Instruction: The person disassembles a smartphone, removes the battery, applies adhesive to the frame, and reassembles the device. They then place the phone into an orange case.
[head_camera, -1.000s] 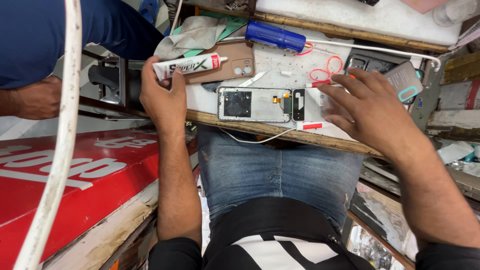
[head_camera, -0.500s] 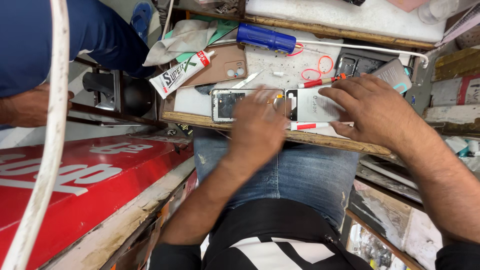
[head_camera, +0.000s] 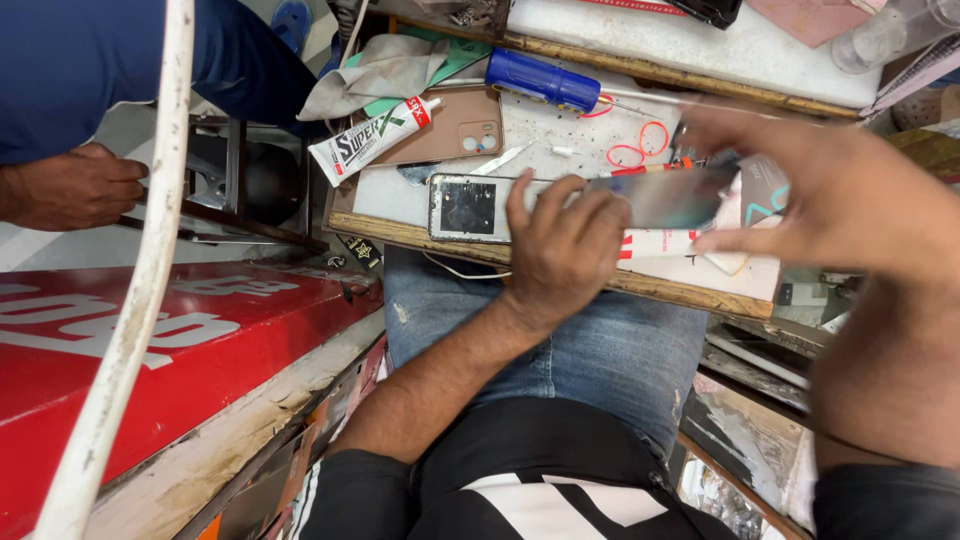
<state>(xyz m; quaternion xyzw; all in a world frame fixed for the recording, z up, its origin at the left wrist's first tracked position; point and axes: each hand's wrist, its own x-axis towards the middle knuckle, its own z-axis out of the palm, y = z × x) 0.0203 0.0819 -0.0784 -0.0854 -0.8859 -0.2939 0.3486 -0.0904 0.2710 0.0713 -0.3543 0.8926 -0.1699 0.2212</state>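
1. Since half a second ago, right hand (head_camera: 850, 200) has lifted off the board (head_camera: 560, 265) and now carries a thin dark panel (head_camera: 665, 196), blurred with motion; left hand (head_camera: 560, 250) has stayed down on the phone (head_camera: 470, 208).
2. Left fingers (head_camera: 520, 200) curl over the phone's right end, pinning it flat; thumb side is hidden, so whether it is a full clasp I cannot tell.
3. Right fingertips pinch the panel by its right edge. Grip looks light, at the rim only.
4. Key relation: the panel hangs just above and to the right of the left fingers, its long axis left-right, in line with the phone's own long axis. Its free end points toward the left knuckles.
5. Phone lies left of the right fingertips, its pale open back showing left of the left fingers.
6. Beyond the left fingers: brown case (head_camera: 450, 130), glue tube (head_camera: 372, 138), blue cylinder (head_camera: 542, 80).
7. Another person's hand (head_camera: 70, 185) rests well to the left, apart from the work.
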